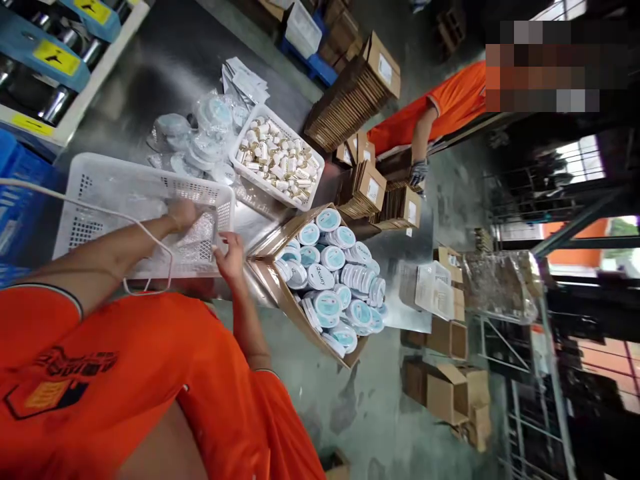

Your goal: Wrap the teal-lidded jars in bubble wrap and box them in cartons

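"Where are the worker's hands?"

"Both are at a white perforated basket on a metal desk. The left hand reaches inside it, near crinkled clear plastic; its fingers are blurred, so how far they are open, or whether they hold anything, I cannot tell. The right hand is at the basket's near right end, fingers half-curled and thumb apart, touching the rim; whether it grips, I cannot tell."

"And around them?"

"Just right of the right hand, an open carton is heaped with round white-and-blue containers. Beyond both hands, a white tray carries small white bottles with gold-toned parts. Beyond the left hand lie plastic-wrapped round packs. A white cable crosses the left forearm."

"Anyone else?"

"Well beyond the right hand, a co-worker in orange has a gloved hand beside stacked folded cardboard."
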`<state>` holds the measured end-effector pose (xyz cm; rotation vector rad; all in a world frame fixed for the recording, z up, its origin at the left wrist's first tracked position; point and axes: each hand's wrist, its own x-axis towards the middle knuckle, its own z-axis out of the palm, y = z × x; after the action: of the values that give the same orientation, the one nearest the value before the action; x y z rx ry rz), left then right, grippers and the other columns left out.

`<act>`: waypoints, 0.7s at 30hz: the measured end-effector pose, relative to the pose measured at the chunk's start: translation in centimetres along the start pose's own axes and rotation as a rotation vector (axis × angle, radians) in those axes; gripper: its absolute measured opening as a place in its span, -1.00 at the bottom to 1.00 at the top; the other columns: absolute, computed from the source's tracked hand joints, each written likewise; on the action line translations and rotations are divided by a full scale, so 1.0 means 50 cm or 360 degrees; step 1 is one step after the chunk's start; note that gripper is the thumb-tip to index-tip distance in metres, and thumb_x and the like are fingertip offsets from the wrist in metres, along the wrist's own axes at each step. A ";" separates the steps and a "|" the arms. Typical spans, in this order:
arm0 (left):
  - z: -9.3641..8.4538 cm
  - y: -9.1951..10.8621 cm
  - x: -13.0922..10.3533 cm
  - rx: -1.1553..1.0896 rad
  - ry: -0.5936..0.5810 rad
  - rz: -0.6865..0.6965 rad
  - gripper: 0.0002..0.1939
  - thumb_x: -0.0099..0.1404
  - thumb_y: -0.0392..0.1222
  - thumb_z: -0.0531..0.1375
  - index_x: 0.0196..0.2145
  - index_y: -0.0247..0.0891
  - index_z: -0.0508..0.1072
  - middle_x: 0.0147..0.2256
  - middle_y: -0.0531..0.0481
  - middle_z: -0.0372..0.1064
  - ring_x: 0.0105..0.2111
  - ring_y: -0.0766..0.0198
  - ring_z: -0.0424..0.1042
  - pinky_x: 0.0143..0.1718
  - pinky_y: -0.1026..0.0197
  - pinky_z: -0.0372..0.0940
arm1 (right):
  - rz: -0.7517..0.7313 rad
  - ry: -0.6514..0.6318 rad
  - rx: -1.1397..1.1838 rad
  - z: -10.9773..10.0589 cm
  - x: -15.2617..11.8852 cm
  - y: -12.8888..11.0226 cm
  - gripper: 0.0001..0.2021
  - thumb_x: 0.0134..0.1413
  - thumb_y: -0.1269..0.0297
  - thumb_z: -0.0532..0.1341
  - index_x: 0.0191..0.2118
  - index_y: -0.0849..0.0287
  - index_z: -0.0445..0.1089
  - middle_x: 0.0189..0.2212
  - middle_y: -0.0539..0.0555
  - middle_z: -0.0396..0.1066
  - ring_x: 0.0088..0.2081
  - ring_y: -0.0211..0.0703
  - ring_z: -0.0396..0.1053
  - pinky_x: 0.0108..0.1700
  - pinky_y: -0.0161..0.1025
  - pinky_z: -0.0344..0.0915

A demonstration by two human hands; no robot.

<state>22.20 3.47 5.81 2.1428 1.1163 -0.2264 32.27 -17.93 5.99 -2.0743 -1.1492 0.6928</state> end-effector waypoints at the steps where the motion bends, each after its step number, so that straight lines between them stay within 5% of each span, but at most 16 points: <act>1: 0.010 -0.004 -0.004 0.0017 -0.0008 -0.0041 -0.61 0.69 -0.07 0.24 -0.20 -0.47 0.61 -0.26 -0.14 0.59 -0.20 0.22 0.50 -0.01 0.17 0.34 | -0.0031 -0.0025 0.0006 0.005 0.000 -0.008 -0.68 0.26 0.37 0.42 0.10 0.12 0.53 0.10 0.20 0.54 0.08 0.07 0.57 0.24 -0.02 0.57; 4: 0.008 -0.004 -0.011 0.0051 -0.0063 -0.0018 -0.67 0.70 -0.14 0.21 -0.15 -0.44 0.63 -0.23 -0.11 0.59 -0.21 0.23 0.46 -0.05 0.20 0.32 | 0.0007 0.0011 0.0071 0.000 -0.008 -0.022 -0.75 0.27 0.36 0.43 0.04 0.15 0.55 0.03 0.18 0.59 0.04 0.04 0.58 0.23 -0.05 0.54; 8: -0.028 0.007 -0.044 0.0038 -0.0109 0.0359 -0.71 0.68 -0.18 0.20 -0.04 -0.42 0.67 -0.08 -0.04 0.64 -0.08 0.29 0.44 0.03 0.30 0.27 | 0.0272 0.0335 0.0321 -0.033 -0.002 -0.030 -0.88 0.39 0.29 0.35 -0.03 0.15 0.55 -0.18 0.07 0.61 -0.11 -0.05 0.58 0.04 -0.18 0.54; 11: -0.048 0.008 -0.078 0.0052 -0.0020 0.0658 -0.73 0.63 -0.17 0.20 -0.04 -0.36 0.67 0.00 -0.09 0.63 -0.02 0.22 0.46 0.09 0.26 0.31 | 0.0366 0.0561 0.0519 -0.057 0.035 -0.049 -0.77 0.46 0.16 0.35 0.08 0.15 0.58 -0.10 0.10 0.66 -0.06 -0.09 0.61 -0.04 -0.26 0.52; 14: -0.058 0.009 -0.100 0.0095 0.0038 0.0915 -0.74 0.61 -0.16 0.17 -0.10 -0.31 0.65 0.00 -0.15 0.60 0.02 0.13 0.49 0.12 0.17 0.37 | 0.0450 0.0360 0.0669 -0.070 0.080 -0.081 -0.73 0.45 0.10 0.42 0.02 0.20 0.63 -0.26 0.02 0.66 -0.19 -0.19 0.60 -0.07 -0.31 0.50; 17: -0.063 0.019 -0.115 0.0078 0.0138 0.0839 -0.80 0.58 -0.17 0.16 -0.07 -0.29 0.57 -0.02 -0.17 0.57 0.02 0.09 0.50 0.18 0.09 0.42 | 0.0620 0.0183 0.0773 -0.069 0.097 -0.117 -0.75 0.53 0.27 0.36 -0.25 0.27 0.59 -0.55 -0.17 0.43 -0.40 -0.35 0.44 -0.11 -0.39 0.44; 21: -0.056 0.040 -0.141 -0.0196 0.0480 0.0592 -0.65 0.47 -0.01 0.24 0.07 -0.28 0.44 0.17 -0.31 0.46 0.13 0.03 0.50 0.09 0.05 0.55 | 0.0691 0.0309 0.0916 -0.039 0.076 -0.164 -0.77 0.51 0.55 0.30 -0.28 0.23 0.50 -0.61 -0.28 0.30 -0.47 -0.40 0.37 -0.20 -0.46 0.46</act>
<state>18.97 -0.05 12.05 2.2710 0.8406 0.3368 31.18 -11.94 12.94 -1.8354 -0.3249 0.8765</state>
